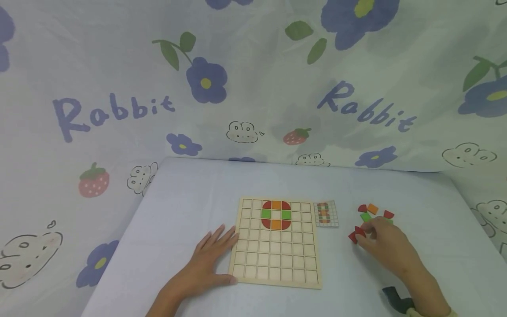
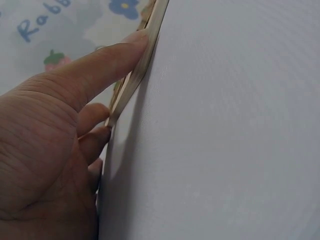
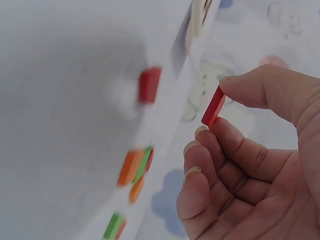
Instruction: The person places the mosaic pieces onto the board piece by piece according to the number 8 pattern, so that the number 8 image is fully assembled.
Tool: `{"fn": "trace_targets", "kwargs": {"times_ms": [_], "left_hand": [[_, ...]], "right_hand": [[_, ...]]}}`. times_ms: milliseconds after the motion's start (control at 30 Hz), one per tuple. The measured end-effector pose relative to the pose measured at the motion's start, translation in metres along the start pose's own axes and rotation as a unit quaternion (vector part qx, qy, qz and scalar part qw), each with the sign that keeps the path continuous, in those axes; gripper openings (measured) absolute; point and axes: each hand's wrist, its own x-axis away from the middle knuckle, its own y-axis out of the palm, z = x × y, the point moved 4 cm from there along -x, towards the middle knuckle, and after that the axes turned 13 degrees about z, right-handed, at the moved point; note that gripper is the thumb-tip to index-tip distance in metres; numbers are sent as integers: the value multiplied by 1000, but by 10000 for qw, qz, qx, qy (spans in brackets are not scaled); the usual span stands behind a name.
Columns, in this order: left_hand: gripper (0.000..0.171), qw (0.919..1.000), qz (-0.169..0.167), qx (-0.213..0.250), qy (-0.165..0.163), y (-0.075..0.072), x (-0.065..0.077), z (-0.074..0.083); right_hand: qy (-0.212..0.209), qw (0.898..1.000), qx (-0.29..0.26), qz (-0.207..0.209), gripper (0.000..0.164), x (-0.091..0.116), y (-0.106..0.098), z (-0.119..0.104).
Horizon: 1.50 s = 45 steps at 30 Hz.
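While the left hand (image 1: 203, 266), fingers extended, touches the left edge of the wooden board (image 1: 274, 247), the head view shows the right hand (image 1: 390, 246) pinching a red piece (image 1: 360, 230) well off the board's right side. Left wrist view: thumb against the board. Right wrist view: the piece's long edge slants between thumb and forefinger (a second red piece (image 3: 149, 86) lies apart).

Counted in one wooden board (image 1: 275, 248): four red quarter-rounds (image 1: 266, 224), two orange squares (image 1: 276, 224), two green squares (image 1: 286, 215). Counted off it: four further red pieces (image 1: 353, 237), two further orange pieces (image 3: 131, 167), two further green pieces (image 3: 143, 165). Also recorded: one printed card (image 1: 326, 214), one left hand (image 1: 206, 264), one right hand (image 1: 388, 244).
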Motion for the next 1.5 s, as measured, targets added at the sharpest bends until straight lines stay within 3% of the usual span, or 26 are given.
{"fn": "trace_targets", "kwargs": {"times_ms": [467,900,1133,1500], "left_hand": [[106,10000,-13,75,8,2,-3,2],[105,10000,0,14,29,0,-1,1],[106,9999,42,58,120,0,-1,1],[106,9999,67,33,75,-1,-1,0]], "right_hand": [[-901,9950,-301,310,20,1,19,-59],[-1680,9856,-183,-84,21,-7,69,-132],[-2112,9773,110,-140,19,-5,90,-144],[-1966,9801,201,-183,24,-4,93,-148]]}}
